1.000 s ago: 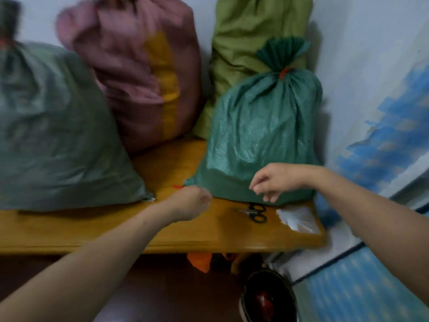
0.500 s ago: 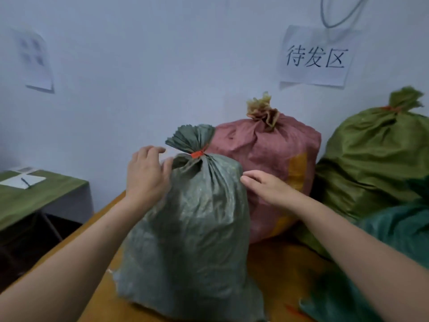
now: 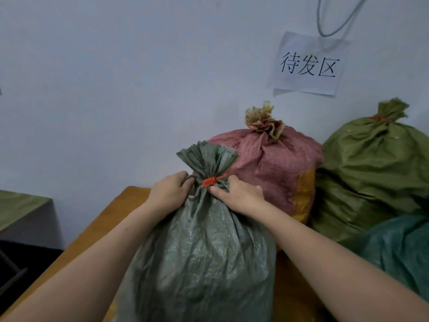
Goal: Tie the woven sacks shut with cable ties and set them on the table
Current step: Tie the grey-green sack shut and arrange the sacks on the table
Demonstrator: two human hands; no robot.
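Pink sack (image 3: 274, 173) just behind grey sack (image 3: 204, 252), perhaps against it; olive sack (image 3: 376, 170) rightward.

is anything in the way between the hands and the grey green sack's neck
Nothing visible does. The left hand and the right hand both grip the grey-green sack at its gathered neck, just below the red cable tie. The pink sack stands behind it, not between.

Four woven sacks, two cable ties, two hands.
Sacks: grey-green sack (image 3: 204, 263), pink sack (image 3: 274, 168), olive sack (image 3: 376, 168), teal sack (image 3: 399, 247); centre tie (image 3: 210, 181), upper-right tie (image 3: 380, 118); left hand (image 3: 168, 194), right hand (image 3: 239, 196).
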